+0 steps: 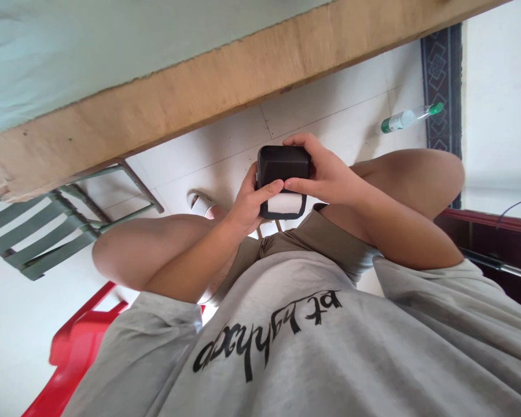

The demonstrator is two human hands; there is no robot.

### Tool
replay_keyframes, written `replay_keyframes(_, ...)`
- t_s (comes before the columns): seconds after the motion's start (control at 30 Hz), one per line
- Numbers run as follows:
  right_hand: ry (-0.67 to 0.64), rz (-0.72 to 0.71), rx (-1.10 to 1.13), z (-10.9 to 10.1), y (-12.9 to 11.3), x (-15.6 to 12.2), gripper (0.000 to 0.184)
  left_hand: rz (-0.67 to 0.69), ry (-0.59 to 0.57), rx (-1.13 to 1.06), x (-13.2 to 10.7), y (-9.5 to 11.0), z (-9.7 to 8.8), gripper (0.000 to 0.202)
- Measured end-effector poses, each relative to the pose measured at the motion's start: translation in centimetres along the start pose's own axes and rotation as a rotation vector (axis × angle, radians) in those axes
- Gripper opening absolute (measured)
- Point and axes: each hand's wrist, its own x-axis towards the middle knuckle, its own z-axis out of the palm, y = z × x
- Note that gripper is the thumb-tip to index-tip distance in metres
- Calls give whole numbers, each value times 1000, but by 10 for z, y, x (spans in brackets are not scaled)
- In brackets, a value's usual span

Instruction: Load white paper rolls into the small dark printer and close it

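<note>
I hold a small black box-like device [283,165] over my lap with both hands. Its lid is tipped up, and a white paper roll [284,204] shows in the open compartment below. My left hand [252,200] grips the device's left side, thumb lying across the edge above the roll. My right hand [321,171] wraps the right side and top, thumb meeting the left thumb. I am seated in a grey shirt and brown shorts, knees apart.
A wooden table edge [200,98] runs across the top with a pale green surface above it. A green metal frame [61,226] stands left, a red plastic chair [78,341] lower left. A green-capped bottle [406,117] lies on the white tiled floor.
</note>
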Motion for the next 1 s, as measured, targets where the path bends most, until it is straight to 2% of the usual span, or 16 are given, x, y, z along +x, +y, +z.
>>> replay_keyframes(0.23, 54, 11, -124, -3, -1, 0, 75, -38, 14, -159, 4, 1, 7, 47)
replay_keyframes(0.33, 107, -34, -197, -4, 0, -1, 64, -20, 58, -173, 7, 1, 8, 45)
replay_keyframes(0.43, 108, -67, -215, -2, 1, -2, 61, -20, 114, -142, 9, -2, 7, 48)
replay_keyframes(0.57, 105, -118, -235, 0, 3, -3, 66, -4, 145, -115, 11, -4, 5, 44)
replay_keyframes(0.7, 33, -198, -185, -2, 5, -4, 74, 36, 148, -109, 14, -6, 2, 38)
replay_keyframes(0.87, -13, -225, -170, -5, 5, -5, 81, -9, 138, -134, 17, -5, 0, 34)
replay_keyframes(1.0, -4, -246, -214, -8, 3, -5, 82, -74, 114, -136, 16, -2, 4, 42)
